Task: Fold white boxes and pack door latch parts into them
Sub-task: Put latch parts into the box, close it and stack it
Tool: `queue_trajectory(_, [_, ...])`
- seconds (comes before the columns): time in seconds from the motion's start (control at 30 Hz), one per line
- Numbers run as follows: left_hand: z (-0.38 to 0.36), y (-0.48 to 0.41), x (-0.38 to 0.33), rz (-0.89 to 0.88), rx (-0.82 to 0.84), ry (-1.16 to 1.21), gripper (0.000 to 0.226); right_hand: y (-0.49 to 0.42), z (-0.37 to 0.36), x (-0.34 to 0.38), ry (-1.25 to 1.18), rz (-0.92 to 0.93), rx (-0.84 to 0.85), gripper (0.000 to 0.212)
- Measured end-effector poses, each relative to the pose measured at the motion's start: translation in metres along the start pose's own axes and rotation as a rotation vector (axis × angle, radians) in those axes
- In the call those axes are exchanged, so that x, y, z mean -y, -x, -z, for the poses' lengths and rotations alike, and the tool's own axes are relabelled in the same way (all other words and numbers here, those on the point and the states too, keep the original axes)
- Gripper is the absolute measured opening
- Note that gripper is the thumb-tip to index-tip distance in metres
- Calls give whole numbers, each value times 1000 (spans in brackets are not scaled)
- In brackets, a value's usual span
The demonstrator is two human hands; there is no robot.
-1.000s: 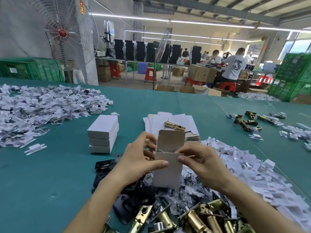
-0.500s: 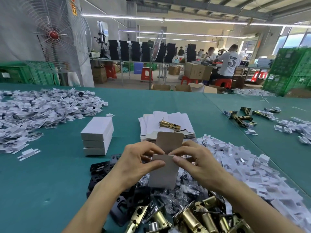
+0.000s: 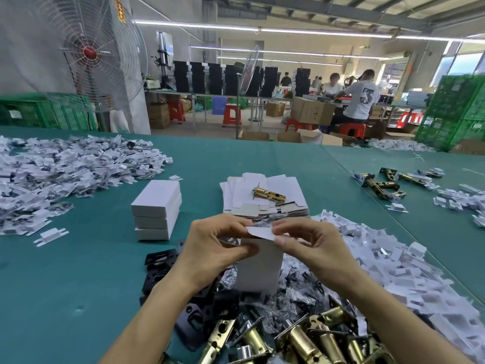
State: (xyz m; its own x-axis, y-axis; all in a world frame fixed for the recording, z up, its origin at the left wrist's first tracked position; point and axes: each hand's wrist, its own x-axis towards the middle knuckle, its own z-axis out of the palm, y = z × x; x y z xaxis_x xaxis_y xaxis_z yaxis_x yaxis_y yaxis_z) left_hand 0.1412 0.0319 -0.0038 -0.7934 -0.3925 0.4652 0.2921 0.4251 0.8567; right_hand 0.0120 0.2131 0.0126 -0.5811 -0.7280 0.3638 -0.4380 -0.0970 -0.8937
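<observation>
I hold a small white box [image 3: 258,269] upright over the table's near middle. My left hand [image 3: 215,248] grips its upper left side, thumb on the front face. My right hand [image 3: 307,245] pinches the top flap, which is bent forward over the opening. Behind the box lies a stack of flat white box blanks [image 3: 265,198] with one brass latch [image 3: 269,194] on top. Three closed white boxes [image 3: 156,208] are stacked to the left. Brass latch parts [image 3: 301,340] and black plates [image 3: 162,261] lie in front of me.
Heaps of small white plastic pieces lie at the left [image 3: 52,172] and right [image 3: 406,271] on the green table [image 3: 65,285]. More brass latches [image 3: 380,183] sit at the far right. A large fan [image 3: 89,53] and green crates [image 3: 451,111] stand beyond the table.
The top flap stood up straight before; now it is folded forward and down over the box opening. Both hands have shifted up to the box top.
</observation>
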Motion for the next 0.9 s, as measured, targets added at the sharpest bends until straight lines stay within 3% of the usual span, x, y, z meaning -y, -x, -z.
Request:
queue_trajectory(0.17, [1,-1,-6,0,-14,-47,38,0,-1,1,111,24,-31,18])
queue_trajectory(0.47, [-1,-3,-13,26,-13,-63,12,-4,-5,8,113,45,-85,12])
queue_trajectory(0.73, [1,-3,-12,28,-18,-113,24,-3,-9,10,297,107,-97,10])
queue_trajectory(0.9, [2,-4,-10,52,12,-112,24,1,-3,6,257,130,-16,14])
